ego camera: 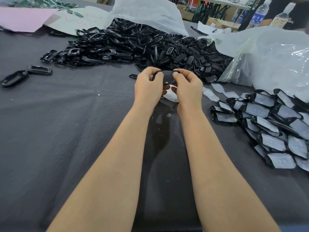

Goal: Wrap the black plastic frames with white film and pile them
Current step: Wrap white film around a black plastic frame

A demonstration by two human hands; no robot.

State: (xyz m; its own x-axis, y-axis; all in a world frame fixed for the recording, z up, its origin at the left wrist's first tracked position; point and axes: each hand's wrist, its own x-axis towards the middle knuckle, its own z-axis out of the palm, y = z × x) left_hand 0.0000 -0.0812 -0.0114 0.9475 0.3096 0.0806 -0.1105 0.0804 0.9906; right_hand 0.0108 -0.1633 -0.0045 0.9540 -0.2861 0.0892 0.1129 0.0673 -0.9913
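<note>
Above the middle of the dark cloth, my left hand (148, 87) and my right hand (188, 88) both grip one black plastic frame (167, 77), thumbs on its top face. A piece of white film (171, 96) shows below it, under my fingers. A big heap of bare black frames (133, 46) lies behind my hands. At the right, a pile of wrapped frames (274, 128) with white film faces spreads on the cloth. Several loose film pieces (215, 91) lie between my hands and that pile.
Clear plastic bags (267, 54) hold more frames at the right and back. A few stray frames (26, 74) sit at the left. Pink paper (21, 19) and a white sheet lie at the far left; two water bottles (260, 12) stand at the back right.
</note>
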